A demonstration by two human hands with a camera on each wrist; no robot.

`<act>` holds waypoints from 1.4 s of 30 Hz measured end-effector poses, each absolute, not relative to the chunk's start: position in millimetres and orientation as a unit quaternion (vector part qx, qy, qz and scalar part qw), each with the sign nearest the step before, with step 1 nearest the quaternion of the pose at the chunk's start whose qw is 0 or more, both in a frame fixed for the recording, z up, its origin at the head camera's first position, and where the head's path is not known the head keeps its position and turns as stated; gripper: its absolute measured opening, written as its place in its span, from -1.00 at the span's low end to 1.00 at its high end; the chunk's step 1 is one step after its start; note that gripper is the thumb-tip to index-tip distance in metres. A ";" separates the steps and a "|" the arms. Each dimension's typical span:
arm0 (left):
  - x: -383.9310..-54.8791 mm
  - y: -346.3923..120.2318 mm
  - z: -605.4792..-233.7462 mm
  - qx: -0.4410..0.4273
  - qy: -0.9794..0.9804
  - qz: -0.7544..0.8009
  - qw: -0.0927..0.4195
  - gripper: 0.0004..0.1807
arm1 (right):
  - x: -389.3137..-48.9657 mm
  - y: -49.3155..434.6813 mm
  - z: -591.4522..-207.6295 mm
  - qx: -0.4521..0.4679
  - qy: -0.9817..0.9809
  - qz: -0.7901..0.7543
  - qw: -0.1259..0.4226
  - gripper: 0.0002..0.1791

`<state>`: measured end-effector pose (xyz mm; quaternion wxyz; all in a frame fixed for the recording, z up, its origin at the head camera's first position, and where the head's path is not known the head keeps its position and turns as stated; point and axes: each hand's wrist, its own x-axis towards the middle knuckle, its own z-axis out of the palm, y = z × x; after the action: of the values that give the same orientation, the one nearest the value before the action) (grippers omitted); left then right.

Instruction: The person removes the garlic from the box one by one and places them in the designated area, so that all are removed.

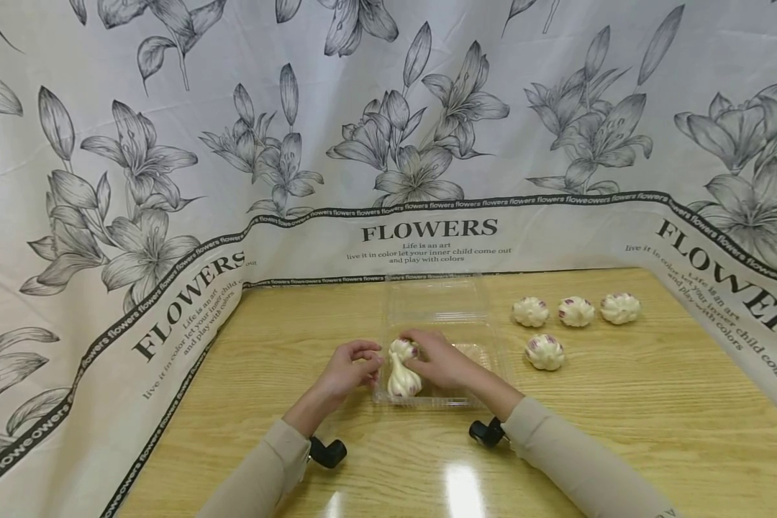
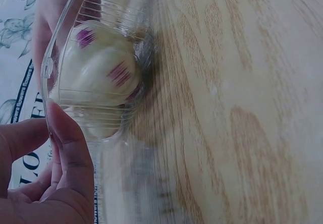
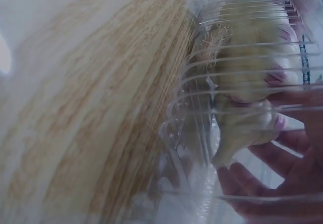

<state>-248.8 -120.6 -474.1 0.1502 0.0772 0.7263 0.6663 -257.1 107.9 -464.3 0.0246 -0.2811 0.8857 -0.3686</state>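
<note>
A clear plastic clamshell box (image 1: 456,401) lies unfolded on the table, its lid (image 1: 435,298) laid back toward the curtain. Two white garlic bulbs with purple streaks sit along its left side. The front garlic bulb (image 1: 404,381) has its stem pointing away from me. Behind it, my right hand (image 1: 445,362) reaches into the box and grips the rear garlic bulb (image 3: 245,125) between thumb and fingers. My left hand (image 1: 348,370) is at the box's left side; in the left wrist view its thumb and fingers (image 2: 68,138) pinch the thin rim.
Right of the box, a row of three garlic bulbs (image 1: 576,311) lies on the wooden table (image 1: 285,316), with another garlic bulb (image 1: 544,352) nearer me. A flower-printed curtain (image 1: 427,248) borders the table at the back and both sides.
</note>
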 end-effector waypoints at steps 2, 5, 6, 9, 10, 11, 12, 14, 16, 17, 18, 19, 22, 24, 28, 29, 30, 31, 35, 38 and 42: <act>-248.9 -120.6 -474.1 0.076 0.726 0.667 0.150 -0.62 | -257.2 108.2 -464.7 -0.277 0.887 -0.368 0.020 -0.49; -249.1 -120.3 -474.5 0.077 0.725 0.668 0.148 -0.62 | -257.3 109.1 -465.4 -0.264 0.893 -0.365 0.012 -0.51; -249.2 -120.2 -474.9 0.078 0.724 0.669 0.147 -0.62 | -257.4 109.3 -465.7 -0.261 0.893 -0.365 0.009 -0.52; -249.4 -119.7 -475.4 0.076 0.722 0.672 0.145 -0.63 | -257.4 110.7 -466.5 -0.252 0.897 -0.364 -0.002 -0.53; -249.7 -119.5 -475.8 0.076 0.722 0.672 0.145 -0.63 | -257.1 111.3 -466.6 -0.250 0.898 -0.363 -0.007 -0.53; -249.8 -119.4 -476.2 0.075 0.722 0.672 0.145 -0.62 | -256.5 112.3 -466.3 -0.248 0.899 -0.360 -0.011 -0.54; -249.7 -119.4 -476.5 0.075 0.723 0.672 0.145 -0.62 | -256.0 113.5 -466.1 -0.246 0.901 -0.357 -0.015 -0.54; -249.6 -119.5 -476.6 0.076 0.723 0.671 0.147 -0.61 | -254.7 116.7 -465.4 -0.240 0.905 -0.351 -0.020 -0.55; -249.3 -119.8 -476.5 0.076 0.723 0.670 0.148 -0.60 | -253.3 121.3 -464.4 -0.236 0.909 -0.344 -0.020 -0.54; -248.8 -120.1 -476.1 0.078 0.723 0.670 0.149 -0.60 | -252.7 124.0 -463.9 -0.235 0.910 -0.341 -0.019 -0.53; -248.6 -120.2 -475.7 0.077 0.723 0.670 0.150 -0.60 | -252.4 126.7 -463.6 -0.235 0.911 -0.339 -0.019 -0.53; -248.2 -120.3 -475.2 0.078 0.723 0.670 0.150 -0.60 | -252.0 129.7 -463.1 -0.235 0.911 -0.337 -0.019 -0.52; -247.7 -120.0 -473.7 0.075 0.724 0.669 0.150 -0.60 | -251.4 139.0 -460.2 -0.252 0.909 -0.330 -0.025 -0.52; -247.3 -119.7 -472.4 0.074 0.725 0.668 0.150 -0.60 | -250.9 145.3 -457.5 -0.268 0.906 -0.327 -0.023 -0.52; -246.9 -119.3 -471.3 0.075 0.727 0.667 0.147 -0.60 | -248.9 156.4 -452.7 -0.294 0.903 -0.313 -0.005 -0.49; -246.7 -119.3 -471.1 0.076 0.727 0.666 0.147 -0.60 | -248.3 158.6 -451.5 -0.301 0.902 -0.310 -0.001 -0.49; -246.7 -119.3 -471.3 0.076 0.727 0.666 0.147 -0.60 | -247.6 160.5 -450.5 -0.306 0.901 -0.308 0.002 -0.49; -246.7 -119.4 -471.5 0.076 0.728 0.666 0.146 -0.60 | -247.1 162.2 -449.8 -0.312 0.900 -0.306 0.005 -0.48; -247.1 -119.3 -471.5 0.076 0.728 0.665 0.146 -0.61 | -244.3 167.2 -447.0 -0.321 0.897 -0.305 0.020 -0.44; -247.4 -119.0 -471.1 0.077 0.729 0.664 0.146 -0.60 | -241.8 169.7 -445.7 -0.319 0.898 -0.302 0.038 -0.39; -247.4 -118.5 -470.9 0.079 0.729 0.664 0.149 -0.59 | -238.3 172.0 -443.2 -0.316 0.900 -0.296 0.056 -0.31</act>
<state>-247.4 -118.5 -470.9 0.1485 0.0785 0.7288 0.6638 -238.3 172.0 -443.2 0.0564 -0.3163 0.8996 -0.2958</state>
